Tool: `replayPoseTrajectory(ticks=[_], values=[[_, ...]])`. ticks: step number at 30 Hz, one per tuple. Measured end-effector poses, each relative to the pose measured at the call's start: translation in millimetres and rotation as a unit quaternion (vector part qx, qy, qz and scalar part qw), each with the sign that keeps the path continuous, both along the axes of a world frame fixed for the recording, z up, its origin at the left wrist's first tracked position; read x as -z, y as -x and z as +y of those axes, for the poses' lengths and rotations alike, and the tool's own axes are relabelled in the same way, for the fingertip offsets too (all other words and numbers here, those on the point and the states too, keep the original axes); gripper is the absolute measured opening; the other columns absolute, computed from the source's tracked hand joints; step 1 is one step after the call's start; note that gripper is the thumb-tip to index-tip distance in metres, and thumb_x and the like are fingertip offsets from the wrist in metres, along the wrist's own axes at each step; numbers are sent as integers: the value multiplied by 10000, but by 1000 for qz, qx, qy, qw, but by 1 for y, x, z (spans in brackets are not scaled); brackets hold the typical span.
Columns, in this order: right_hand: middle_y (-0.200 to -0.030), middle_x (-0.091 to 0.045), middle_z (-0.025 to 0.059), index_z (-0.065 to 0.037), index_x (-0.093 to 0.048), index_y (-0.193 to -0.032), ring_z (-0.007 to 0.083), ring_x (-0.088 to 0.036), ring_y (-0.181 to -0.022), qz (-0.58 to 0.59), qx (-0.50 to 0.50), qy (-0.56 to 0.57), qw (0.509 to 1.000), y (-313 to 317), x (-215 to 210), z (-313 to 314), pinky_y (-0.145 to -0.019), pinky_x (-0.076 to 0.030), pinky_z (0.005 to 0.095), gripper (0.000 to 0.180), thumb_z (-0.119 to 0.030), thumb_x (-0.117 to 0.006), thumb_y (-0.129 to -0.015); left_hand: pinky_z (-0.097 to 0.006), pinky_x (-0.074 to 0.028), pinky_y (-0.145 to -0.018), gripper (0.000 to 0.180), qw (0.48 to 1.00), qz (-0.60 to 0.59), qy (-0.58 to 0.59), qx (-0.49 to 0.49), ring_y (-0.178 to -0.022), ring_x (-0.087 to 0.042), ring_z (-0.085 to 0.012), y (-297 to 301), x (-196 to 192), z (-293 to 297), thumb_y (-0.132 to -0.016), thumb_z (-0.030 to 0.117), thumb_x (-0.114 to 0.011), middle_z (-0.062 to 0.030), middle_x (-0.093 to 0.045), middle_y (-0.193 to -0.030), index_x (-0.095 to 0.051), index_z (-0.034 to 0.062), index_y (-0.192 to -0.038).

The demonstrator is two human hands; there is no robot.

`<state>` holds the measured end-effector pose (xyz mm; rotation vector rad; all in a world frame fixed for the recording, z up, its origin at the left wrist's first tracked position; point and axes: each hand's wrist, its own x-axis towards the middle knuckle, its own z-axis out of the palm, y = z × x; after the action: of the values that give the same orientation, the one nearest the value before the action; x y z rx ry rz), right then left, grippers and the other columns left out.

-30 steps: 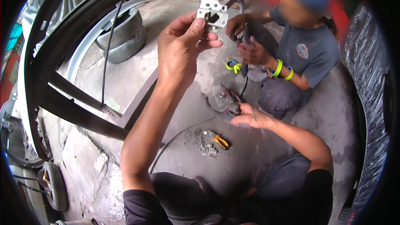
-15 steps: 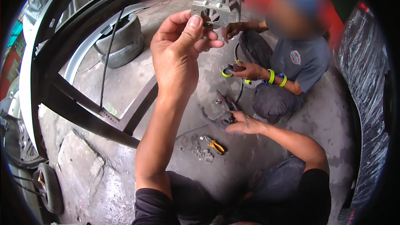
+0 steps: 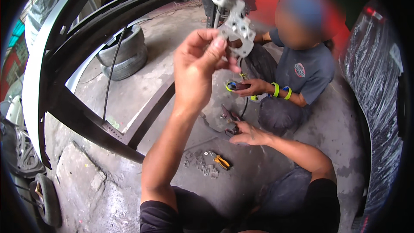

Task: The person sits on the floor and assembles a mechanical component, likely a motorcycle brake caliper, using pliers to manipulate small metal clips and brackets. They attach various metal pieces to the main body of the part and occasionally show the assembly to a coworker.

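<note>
Raised in front of me, my left hand [image 3: 196, 67] pinches a silvery metal bracket [image 3: 237, 28] between thumb and fingers. The bracket is tilted, with several holes and a rounded ear at its upper end; motion blurs it slightly. Lower down and to the right, my right hand [image 3: 249, 133] is closed round a dark, reddish-grey tool [image 3: 229, 114] near the floor; its exact kind I cannot make out. Between my forearms, pliers with orange-and-black handles [image 3: 221, 161] lie on the concrete, beside several small metal pieces [image 3: 200, 164].
A co-worker [image 3: 302, 73] crouches at the right, a yellow-green ringed item [image 3: 233, 86] at one hand. A large curved body panel frame [image 3: 86, 116] fills the left. Behind it are stacked tyres [image 3: 123, 56]. Plastic-wrapped material [image 3: 375, 69] stands at the far right.
My left hand has shifted right and slightly down, and the bracket has turned and tilted. My right hand has moved a little left and down with the dark tool.
</note>
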<state>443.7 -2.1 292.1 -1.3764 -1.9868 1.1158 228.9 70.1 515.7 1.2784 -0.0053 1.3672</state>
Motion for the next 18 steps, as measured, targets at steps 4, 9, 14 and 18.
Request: replayPoseTrajectory(ticks=[4, 9, 14, 18], values=[[-808, -586, 9, 14, -600, -1198, 89, -527, -768, 15, 7, -40, 999, 0, -4, -6, -686, -431, 285, 458, -210, -778, -840, -386, -660, -665, 130, 986, -149, -35, 66, -749, -719, -216, 3, -50, 29, -1046, 101, -603, -97, -687, -889, -621, -23, -1081], [-863, -616, 21, 15, -606, -1253, 93, -551, -791, -17, -2, -65, 998, -1, -1, -5, -692, -445, 289, 502, -216, -782, -844, -411, -638, -693, 178, 976, -191, -25, 104, -847, -669, -252, 31, -32, 15, -1054, 134, -582, -139, -690, -1028, -613, -12, -1151], [-888, -610, 15, 12, -595, -1297, 86, -545, -813, 22, 10, 1, 1000, 5, -17, -14, -710, -442, 277, 522, -201, -772, -854, -403, -623, -677, 179, 979, -173, 16, 103, -834, -663, -255, 45, -19, 25, -1055, 142, -579, -121, -682, -1046, -614, -4, -1153], [-877, -588, -6, 3, -593, -1295, 74, -523, -803, 50, -3, 15, 999, 5, -14, -12, -694, -433, 275, 514, -195, -770, -856, -358, -553, -643, 186, 979, -156, 18, 127, -818, -628, -219, 46, -17, 18, -1054, 166, -580, -107, -658, -1047, -605, 16, -1162]])
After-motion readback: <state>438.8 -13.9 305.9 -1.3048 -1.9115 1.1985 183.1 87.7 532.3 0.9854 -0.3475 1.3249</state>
